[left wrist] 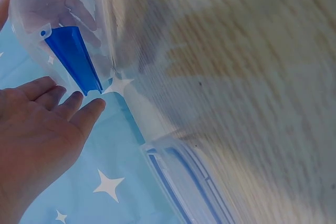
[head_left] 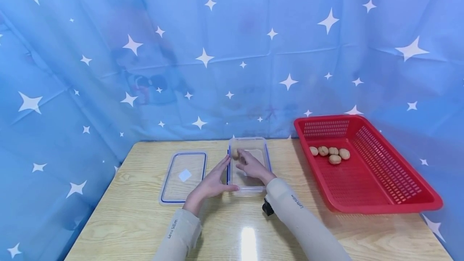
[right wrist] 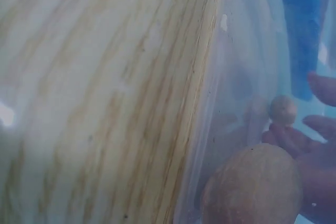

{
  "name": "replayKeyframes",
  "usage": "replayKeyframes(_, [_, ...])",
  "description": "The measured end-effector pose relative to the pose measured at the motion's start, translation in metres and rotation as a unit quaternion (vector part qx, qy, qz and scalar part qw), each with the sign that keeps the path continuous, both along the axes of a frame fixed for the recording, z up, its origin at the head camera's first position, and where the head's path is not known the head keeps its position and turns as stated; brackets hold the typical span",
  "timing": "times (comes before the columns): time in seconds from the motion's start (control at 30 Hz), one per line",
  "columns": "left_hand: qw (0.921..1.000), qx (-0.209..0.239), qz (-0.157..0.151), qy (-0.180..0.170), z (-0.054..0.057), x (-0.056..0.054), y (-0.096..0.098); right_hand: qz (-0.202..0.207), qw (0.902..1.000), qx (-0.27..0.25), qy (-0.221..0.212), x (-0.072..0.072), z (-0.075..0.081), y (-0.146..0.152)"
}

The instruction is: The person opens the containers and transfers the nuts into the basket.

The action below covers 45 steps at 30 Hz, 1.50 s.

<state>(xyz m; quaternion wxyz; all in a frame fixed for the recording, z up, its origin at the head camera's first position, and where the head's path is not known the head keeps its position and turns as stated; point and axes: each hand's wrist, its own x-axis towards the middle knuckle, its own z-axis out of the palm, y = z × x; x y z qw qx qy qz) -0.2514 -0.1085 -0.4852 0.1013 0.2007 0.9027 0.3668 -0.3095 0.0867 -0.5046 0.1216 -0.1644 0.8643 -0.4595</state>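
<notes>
A clear plastic container [head_left: 249, 189] with blue-edged sides stands near the back edge of the table. Along its left side my left hand [head_left: 214, 181] spreads, fingers and thumb extended, by a blue clasp [left wrist: 73, 59] in the left wrist view. My right hand [head_left: 253, 167] reaches inside, fingers bent, beside a walnut [head_left: 235, 154] at the container's left side. In the right wrist view a large round walnut [right wrist: 254, 187] sits close under the right hand, which partly hides behind it. A smaller-looking walnut [right wrist: 283, 109] shows beyond; whether it is a reflection is unclear.
A clear lid [head_left: 170, 186] with a blue seal lies left of the container. On the right, a red basket [head_left: 366, 200] holds several walnuts [head_left: 334, 159]. A starry blue curtain [head_left: 232, 71] hangs behind the wooden table [head_left: 119, 212].
</notes>
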Motion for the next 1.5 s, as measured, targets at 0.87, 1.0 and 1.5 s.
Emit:
replayKeyframes(0.87, [1.0,0.005,0.0,0.007,-0.001,0.002,-0.002,-0.075,0.9949,-0.06,0.03,0.006,0.002,-0.003])
replayKeyframes(1.0, [1.0,0.0,-0.003,0.009,0.0,0.001,-0.001,-0.053,0.9966,-0.052,0.036,0.004,0.002,-0.002])
replayKeyframes(1.5, [0.9999,0.009,-0.003,0.006,0.001,0.004,-0.001,-0.084,0.9931,-0.055,0.06,0.008,0.004,-0.005])
